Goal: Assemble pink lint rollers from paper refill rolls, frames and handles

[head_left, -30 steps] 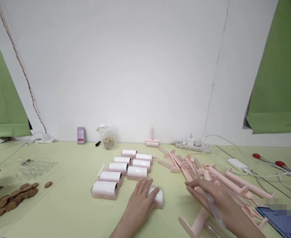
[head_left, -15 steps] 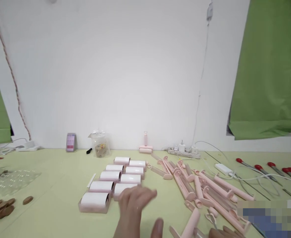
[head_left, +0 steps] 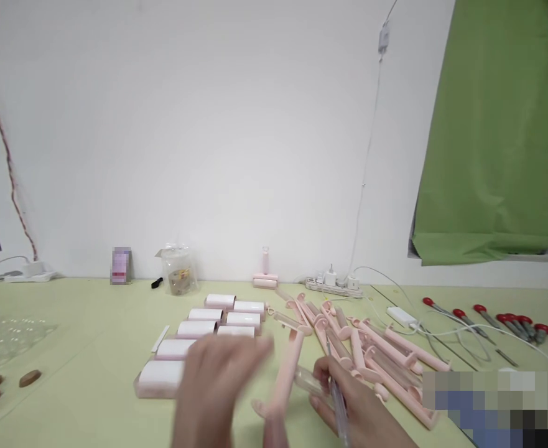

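Note:
My left hand (head_left: 213,386) is blurred in front of the white-topped rolls, its fingers stretched to the right and the thumb apart. Just right of it, a pink lint roller frame (head_left: 288,370) with a clear tube (head_left: 308,379) stands tilted. My right hand (head_left: 348,392) pinches the end of that tube. A slim tool with a metal tip and a clear handle (head_left: 339,410) also sits in its fingers; its exact kind is unclear. Behind the right hand lies a pile of pink roller frames (head_left: 395,367). White sheet rolls (head_left: 162,376) in clear cases stand in two columns.
An assembled pink lint roller (head_left: 265,280) stands by the wall, near a power strip (head_left: 332,286) with cables. Red-handled tools (head_left: 460,314) lie right. A bagged tape roll (head_left: 179,277), brown oval pieces (head_left: 30,378) and bubble wrap (head_left: 12,339) are left, with another person's fingers at the edge.
My right hand has come up and leftward from the lower edge with the pink lint roller frame and slim tool. The left hand has moved left, and the view has shifted slightly right.

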Motion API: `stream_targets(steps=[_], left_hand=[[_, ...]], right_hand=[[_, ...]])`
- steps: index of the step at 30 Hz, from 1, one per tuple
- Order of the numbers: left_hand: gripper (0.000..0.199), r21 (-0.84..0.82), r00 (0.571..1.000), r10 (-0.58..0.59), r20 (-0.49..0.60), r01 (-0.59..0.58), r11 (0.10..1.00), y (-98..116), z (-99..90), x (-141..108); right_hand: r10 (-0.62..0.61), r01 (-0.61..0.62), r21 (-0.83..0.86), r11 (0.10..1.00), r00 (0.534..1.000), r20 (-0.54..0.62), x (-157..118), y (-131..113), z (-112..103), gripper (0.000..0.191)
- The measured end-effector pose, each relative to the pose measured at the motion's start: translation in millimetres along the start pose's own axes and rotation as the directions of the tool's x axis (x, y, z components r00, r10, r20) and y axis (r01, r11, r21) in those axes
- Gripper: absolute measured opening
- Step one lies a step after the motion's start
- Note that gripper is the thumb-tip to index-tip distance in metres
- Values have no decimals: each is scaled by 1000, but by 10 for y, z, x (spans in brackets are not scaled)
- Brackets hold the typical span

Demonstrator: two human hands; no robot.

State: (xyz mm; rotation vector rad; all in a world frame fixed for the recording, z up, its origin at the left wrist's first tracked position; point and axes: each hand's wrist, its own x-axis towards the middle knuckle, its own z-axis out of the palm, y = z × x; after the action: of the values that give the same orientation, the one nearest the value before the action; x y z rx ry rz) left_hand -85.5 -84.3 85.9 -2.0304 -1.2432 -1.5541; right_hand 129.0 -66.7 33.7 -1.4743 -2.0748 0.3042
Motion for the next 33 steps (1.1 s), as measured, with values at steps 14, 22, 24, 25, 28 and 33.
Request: stream_targets(steps=[14,22,24,25,28,33], left_hand=[[46,-193,631,-50,775,310,931,-269,1107,-378],[35,-117,647,-38,762,196,974,-330,1393,-361],[29,-132,684,-38,728,194,972,-284,1537,-305],[26,-138,696,-42,716,200,970,-263,1589,-270],[31,-178,746,-96,659,279,944,-195,1613,-184],[61,-277,276,73,958,961,0,-54,1367,-256]], right_hand=[[-454,451,-403,796,886,95,200,477,202,16],[-469,417,-310,854,876,-114,243,502,-89,19],[-578,493,-390,778,804,-137,254,509,-79,25],[-626,522,-448,726,771,-118,253,505,-72,28],[-711,560,-588,584,702,-37,234,469,-35,38],[-715,590,-581,561,699,19,235,453,40,43]])
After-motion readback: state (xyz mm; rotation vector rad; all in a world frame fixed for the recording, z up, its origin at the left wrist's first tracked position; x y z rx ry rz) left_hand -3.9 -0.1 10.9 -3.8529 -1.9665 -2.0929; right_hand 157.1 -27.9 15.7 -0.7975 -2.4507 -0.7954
